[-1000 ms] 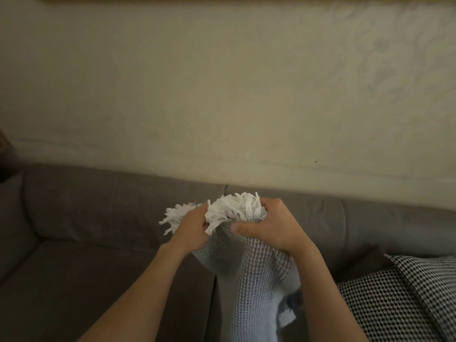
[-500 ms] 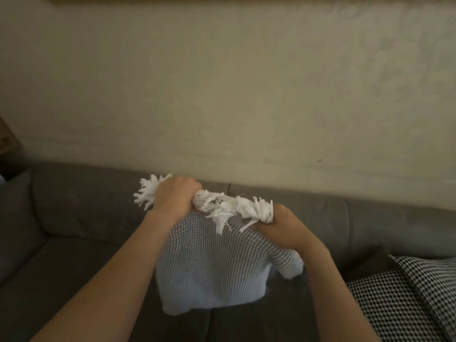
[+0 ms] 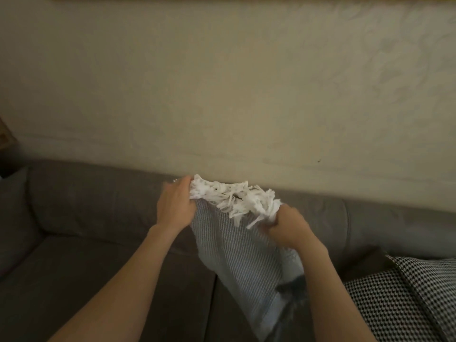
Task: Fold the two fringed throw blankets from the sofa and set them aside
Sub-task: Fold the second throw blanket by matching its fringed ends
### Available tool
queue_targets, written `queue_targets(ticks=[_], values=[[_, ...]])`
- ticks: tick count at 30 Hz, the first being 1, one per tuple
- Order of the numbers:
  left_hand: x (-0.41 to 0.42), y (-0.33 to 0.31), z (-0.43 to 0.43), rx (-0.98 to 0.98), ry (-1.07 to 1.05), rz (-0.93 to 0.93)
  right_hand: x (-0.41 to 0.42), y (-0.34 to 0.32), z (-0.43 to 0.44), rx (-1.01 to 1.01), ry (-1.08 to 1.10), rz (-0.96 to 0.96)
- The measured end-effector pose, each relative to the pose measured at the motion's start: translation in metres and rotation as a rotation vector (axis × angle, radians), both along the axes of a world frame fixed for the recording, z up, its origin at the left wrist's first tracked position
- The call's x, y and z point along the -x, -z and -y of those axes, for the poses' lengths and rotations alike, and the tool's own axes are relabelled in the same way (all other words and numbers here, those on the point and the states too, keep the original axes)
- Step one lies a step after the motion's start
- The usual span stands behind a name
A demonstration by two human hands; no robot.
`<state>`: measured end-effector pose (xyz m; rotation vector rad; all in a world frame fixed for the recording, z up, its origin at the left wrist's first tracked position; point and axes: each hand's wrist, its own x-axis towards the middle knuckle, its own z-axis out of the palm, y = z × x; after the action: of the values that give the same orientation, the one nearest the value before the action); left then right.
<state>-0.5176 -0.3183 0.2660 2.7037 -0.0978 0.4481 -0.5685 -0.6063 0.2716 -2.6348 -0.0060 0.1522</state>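
Two hands: both closed on the fringed top edge of one blanket (image 3: 237, 255), holding it up in front of the sofa (image 3: 98, 267).
Left hand (image 3: 175, 206): fingers curled round the left end of the fringe (image 3: 234, 201), back of the hand toward the camera, forearm running down to the lower left.
Right hand (image 3: 286, 225): fist shut on the right end of the fringe, a little lower than the left hand; white tassels spill over its knuckles.
Blanket: pale waffle knit, bunched between the hands and hanging down over the seam between the seat cushions; its lower end leaves the picture at the bottom. A dark patch near the right forearm is too blurred to tell.
Second blanket: cannot tell where it is.
Sofa: grey, with bare seat cushions to the left of the blanket.
Cushion (image 3: 407, 299): black-and-white houndstooth, on the sofa at lower right, just beside the right forearm, apart from the blanket.
Wall (image 3: 222, 82): plain beige, behind the sofa back.
In the way: the right forearm covers the blanket's right edge.
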Motion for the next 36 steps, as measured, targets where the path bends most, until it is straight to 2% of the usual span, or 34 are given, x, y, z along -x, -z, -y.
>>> queue_targets(ticks=[2,3,4,6,7,8,9,12,13,15,18,22,24,27,29,30,32,36], values=[[0.004,-0.004,0.007,0.088,0.131,0.04,0.007,-0.008,0.002,-0.147,-0.305,-0.329],[0.005,-0.008,0.01,0.084,0.198,0.045,0.01,-0.009,0.002,-0.152,-0.368,-0.407],[0.006,-0.015,0.014,0.088,0.253,0.043,0.008,-0.001,0.003,-0.151,-0.325,-0.326],[0.004,-0.027,0.015,0.067,0.278,0.04,-0.001,0.013,0.006,-0.091,0.059,-0.031],[0.002,-0.032,0.014,0.037,0.266,0.043,0.001,0.016,0.004,-0.063,0.254,0.054],[0.001,-0.036,0.012,0.005,0.238,0.056,0.002,0.02,0.003,-0.062,0.336,0.119],[0.0,-0.037,0.011,-0.014,0.203,0.079,0.002,0.021,0.003,-0.073,0.271,0.111],[0.001,-0.038,0.011,0.023,0.124,0.113,0.003,0.013,0.009,-0.084,-0.167,-0.159],[0.0,-0.038,0.011,0.036,0.125,0.115,0.003,0.009,0.011,-0.037,-0.18,-0.179],[0.001,-0.043,0.012,0.045,0.129,0.078,0.002,0.007,0.016,0.041,0.019,-0.072],[0.001,-0.053,0.011,0.027,0.126,0.013,0.002,0.005,0.013,0.017,0.308,-0.019],[0.006,-0.061,0.017,0.064,0.275,-0.04,0.006,-0.002,0.004,0.048,0.479,-0.011],[0.008,-0.065,0.022,0.055,0.365,-0.09,0.008,-0.006,-0.002,-0.03,0.507,0.069],[0.008,-0.067,0.035,0.07,0.437,-0.083,0.019,-0.019,-0.025,-0.425,0.373,0.371],[0.01,-0.068,0.047,0.074,0.466,-0.085,0.028,-0.028,-0.045,-0.655,0.074,0.431],[0.011,-0.069,0.052,0.069,0.485,-0.107,0.029,-0.028,-0.054,-0.635,-0.086,0.416],[0.01,-0.072,0.059,0.041,0.508,-0.144,0.024,-0.022,-0.066,-0.428,-0.258,0.379],[0.007,-0.074,0.052,0.056,0.549,-0.092,0.006,-0.01,-0.066,-0.323,-0.137,0.3]])
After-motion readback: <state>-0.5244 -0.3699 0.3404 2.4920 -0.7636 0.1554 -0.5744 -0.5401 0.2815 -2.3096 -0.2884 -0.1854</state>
